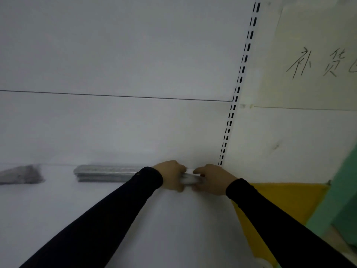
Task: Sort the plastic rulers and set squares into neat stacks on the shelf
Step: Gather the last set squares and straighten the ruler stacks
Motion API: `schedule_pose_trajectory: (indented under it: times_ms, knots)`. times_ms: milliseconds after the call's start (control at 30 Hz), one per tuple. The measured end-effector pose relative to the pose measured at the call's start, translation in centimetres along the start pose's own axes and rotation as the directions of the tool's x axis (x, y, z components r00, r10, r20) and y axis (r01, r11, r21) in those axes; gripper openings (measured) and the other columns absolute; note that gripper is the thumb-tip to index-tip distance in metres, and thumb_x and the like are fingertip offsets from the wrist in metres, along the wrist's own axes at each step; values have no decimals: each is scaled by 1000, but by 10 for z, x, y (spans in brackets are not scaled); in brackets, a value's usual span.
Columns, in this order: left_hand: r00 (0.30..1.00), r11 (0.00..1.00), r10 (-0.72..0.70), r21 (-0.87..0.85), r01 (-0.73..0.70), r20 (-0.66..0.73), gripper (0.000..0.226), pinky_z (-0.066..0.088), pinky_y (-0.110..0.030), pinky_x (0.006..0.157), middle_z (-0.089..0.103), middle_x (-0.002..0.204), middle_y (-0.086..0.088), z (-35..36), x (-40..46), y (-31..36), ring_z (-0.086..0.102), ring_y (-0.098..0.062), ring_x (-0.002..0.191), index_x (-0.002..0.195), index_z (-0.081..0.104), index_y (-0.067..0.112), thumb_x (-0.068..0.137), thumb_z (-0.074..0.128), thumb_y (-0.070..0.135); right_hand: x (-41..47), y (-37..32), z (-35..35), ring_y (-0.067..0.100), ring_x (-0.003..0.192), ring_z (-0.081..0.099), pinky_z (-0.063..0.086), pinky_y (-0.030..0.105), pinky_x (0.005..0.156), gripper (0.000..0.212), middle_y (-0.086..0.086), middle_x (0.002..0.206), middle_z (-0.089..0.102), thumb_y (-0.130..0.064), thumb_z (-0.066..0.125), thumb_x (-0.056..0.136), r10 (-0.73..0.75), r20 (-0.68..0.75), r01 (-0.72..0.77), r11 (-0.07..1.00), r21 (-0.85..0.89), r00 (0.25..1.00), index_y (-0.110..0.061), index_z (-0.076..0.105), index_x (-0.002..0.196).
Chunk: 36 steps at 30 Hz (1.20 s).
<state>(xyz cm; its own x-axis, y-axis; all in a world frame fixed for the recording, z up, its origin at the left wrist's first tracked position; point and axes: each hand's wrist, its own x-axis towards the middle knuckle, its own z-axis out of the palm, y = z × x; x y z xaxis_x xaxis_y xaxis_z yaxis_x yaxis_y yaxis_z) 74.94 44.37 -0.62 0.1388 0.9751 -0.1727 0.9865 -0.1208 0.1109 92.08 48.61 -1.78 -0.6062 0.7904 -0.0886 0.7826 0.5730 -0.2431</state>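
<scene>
At the back of the white shelf (173,219), against the rear panel, lies a long stack of clear plastic rulers (104,173). The left hand (171,176) and right hand (213,178), both in dark sleeves, curl their fingers round the stack's right end. A second, blurred grey pile (21,175) lies well apart to the left.

Both arms extend forward in dark sleeves, converging. Left hand (172,176) and right hand (213,179) sit close together, fingers curled around the same end of a stack of clear rulers (104,173), knuckles up.
</scene>
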Motion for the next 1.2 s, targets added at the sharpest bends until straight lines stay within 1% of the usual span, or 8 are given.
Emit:
schedule_pose_trajectory:
  times_ms: [100, 433, 667, 800, 900, 967, 1100, 1200]
  knots:
    - [999, 1000, -25, -12, 25, 29, 44, 48, -31, 80, 59, 113, -8, 0, 6, 5, 58, -25, 96, 114, 59, 17, 74, 69, 32, 6, 3, 1, 27, 95, 58, 41, 27, 73, 41, 10, 101, 57, -44, 67, 80, -30, 13, 30, 1000, 1, 999, -16, 65, 110]
    - [994, 999, 6, 44, -11, 105, 41, 48, -30, 76, 63, 103, 0, -11, 20, 10, 56, -20, 85, 108, 61, 22, 70, 73, 29, 15, 0, -6, 21, 91, 56, 37, 24, 73, 37, 6, 105, 64, -39, 70, 77, -50, 35, 51, 998, -24, 998, -16, 67, 105]
    - [993, 990, 46, 126, -60, 113, 35, 49, -31, 73, 67, 96, -2, -14, 26, 11, 58, -21, 82, 101, 66, 18, 69, 73, 30, 18, 0, -7, 24, 79, 59, 40, 27, 64, 33, 12, 87, 67, -39, 70, 74, -25, 15, 25, 999, -31, 1000, -8, 69, 86]
    - [994, 992, 55, 110, -65, 98, 41, 48, -31, 75, 66, 104, -2, -13, 24, 10, 59, -23, 91, 109, 63, 18, 71, 73, 30, 18, 2, -6, 26, 83, 61, 44, 30, 68, 35, 12, 88, 67, -40, 67, 76, -41, 24, 42, 998, -50, 999, -8, 68, 89]
    - [998, 999, 46, -7, -45, 37, 71, 47, -35, 92, 56, 125, -1, -9, 17, 1, 54, -22, 111, 133, 49, 21, 69, 76, 34, 16, 2, -5, 25, 85, 61, 46, 30, 72, 35, 9, 90, 67, -41, 67, 76, -57, 9, 57, 996, -66, 998, -10, 69, 92]
    - [1000, 999, 16, -48, -16, 16, 85, 46, -36, 96, 51, 130, -2, -8, 9, -5, 51, -22, 116, 140, 40, 21, 67, 78, 37, 15, 3, -6, 23, 87, 61, 46, 30, 73, 36, 7, 93, 66, -42, 69, 75, -51, 10, 51, 998, -45, 999, -12, 69, 95]
    - [997, 997, -70, -45, 68, -27, 61, 49, -32, 74, 60, 109, -2, -9, -3, -11, 57, -22, 98, 119, 49, 19, 67, 77, 31, 14, 3, -9, 24, 91, 59, 45, 30, 76, 38, 8, 100, 64, -41, 69, 77, -59, 31, 61, 996, -71, 998, -11, 67, 101]
    - [994, 994, -105, -20, 105, -20, 58, 48, -30, 74, 60, 113, -6, -4, -6, -11, 58, -24, 98, 121, 47, 15, 71, 75, 25, 13, 2, -9, 24, 92, 59, 45, 29, 76, 37, 8, 101, 64, -39, 67, 79, -60, 39, 63, 994, -89, 997, -10, 67, 101]
